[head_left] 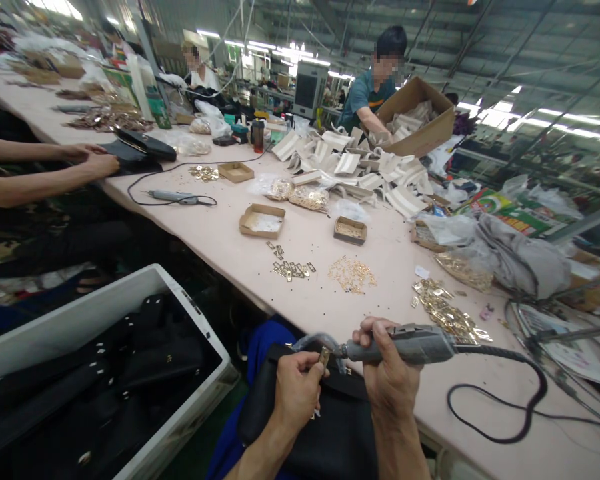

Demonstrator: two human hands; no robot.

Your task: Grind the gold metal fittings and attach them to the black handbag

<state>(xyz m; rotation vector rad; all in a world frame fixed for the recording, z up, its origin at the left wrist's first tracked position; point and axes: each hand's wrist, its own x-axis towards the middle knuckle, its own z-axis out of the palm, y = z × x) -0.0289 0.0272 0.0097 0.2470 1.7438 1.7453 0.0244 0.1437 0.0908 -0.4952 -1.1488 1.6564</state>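
Note:
My right hand [387, 367] is wrapped round a grey electric screwdriver [410, 343], whose tip points left. Between the thumb and fingers of my left hand [300, 390] is a small gold metal plate [325, 355], right by the screwdriver's tip. Whether the tip touches the plate I cannot tell. Under both hands a black leather bag [340, 427] lies on my lap, with clear plastic film [320, 341] near its upper edge. A black cord runs from the screwdriver's back end across the table.
On the pink table [220, 233] are gold plates [293, 269], small gold screws [353, 273], a gold hardware pile [445, 310] and cardboard trays [263, 221]. A white crate [180, 293] of black bags stands left. A co-worker's hands [97, 160] hold a black bag; another person tips a box [415, 120].

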